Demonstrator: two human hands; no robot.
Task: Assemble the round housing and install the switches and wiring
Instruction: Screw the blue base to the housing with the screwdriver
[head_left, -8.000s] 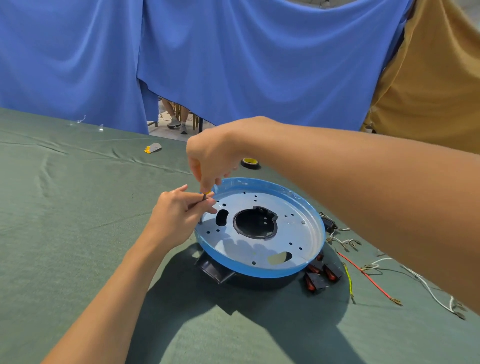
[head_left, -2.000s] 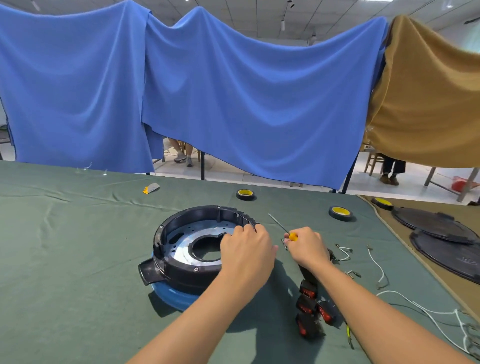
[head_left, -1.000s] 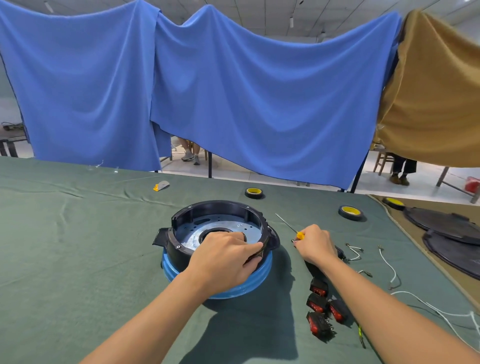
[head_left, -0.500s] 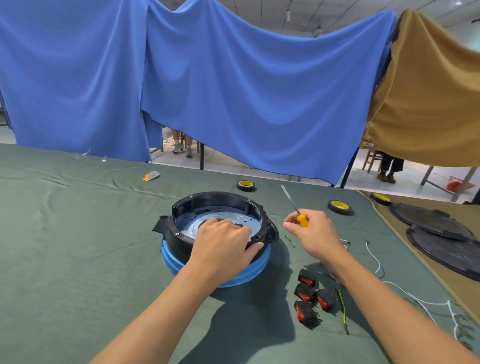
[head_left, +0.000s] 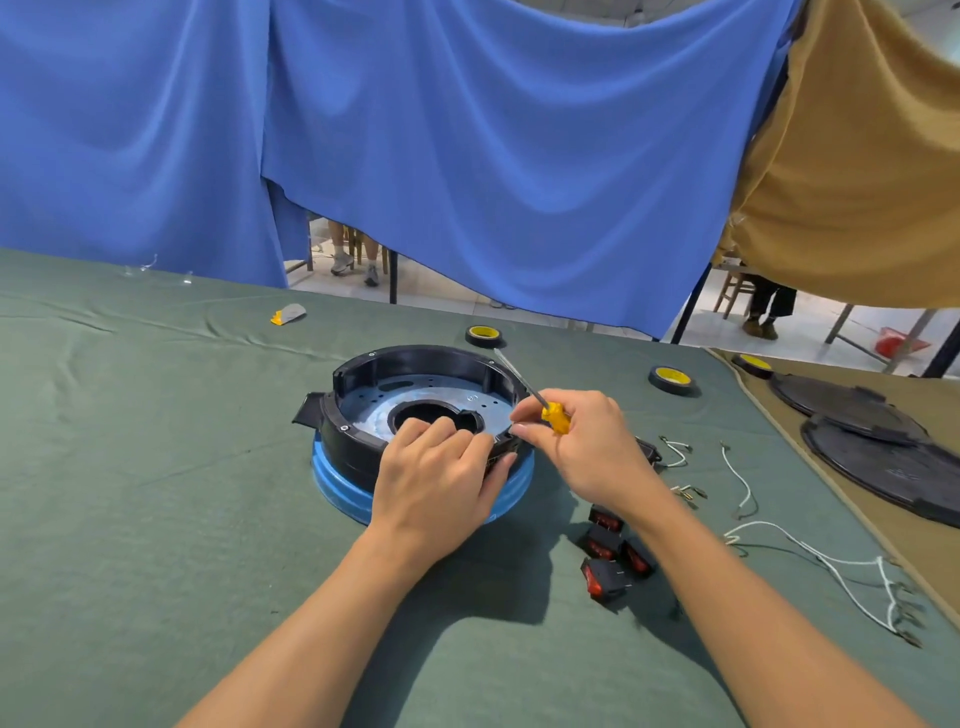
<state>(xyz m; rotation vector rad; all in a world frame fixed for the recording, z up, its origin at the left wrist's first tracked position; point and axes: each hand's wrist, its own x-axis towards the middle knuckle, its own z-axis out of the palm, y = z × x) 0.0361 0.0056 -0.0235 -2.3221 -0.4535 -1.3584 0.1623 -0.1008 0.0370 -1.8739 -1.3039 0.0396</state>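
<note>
head view: a table (head_left: 156, 493) under green cloth, with the round housing (head_left: 353, 441) in the middle, just ahead of both forearms
round housing: black, ring-shaped, sitting on a blue base (head_left: 337, 491), with a silver plate (head_left: 371, 408) and its centre hole inside
left hand (head_left: 441, 483): fingers curled over the housing's near rim, thumb against the outer wall, gripping it
right hand (head_left: 587, 452): closed round the yellow handle of a screwdriver (head_left: 555, 418), thumb and forefinger pinching near the shaft
screwdriver: tilted, shaft pointing up and away over the housing's right rim
switches (head_left: 605, 577): black with red rockers, clustered on the cloth right of the housing, beside the right forearm
wires (head_left: 810, 553): white, loose on the cloth further right
tape rolls (head_left: 671, 379): beyond the housing
</note>
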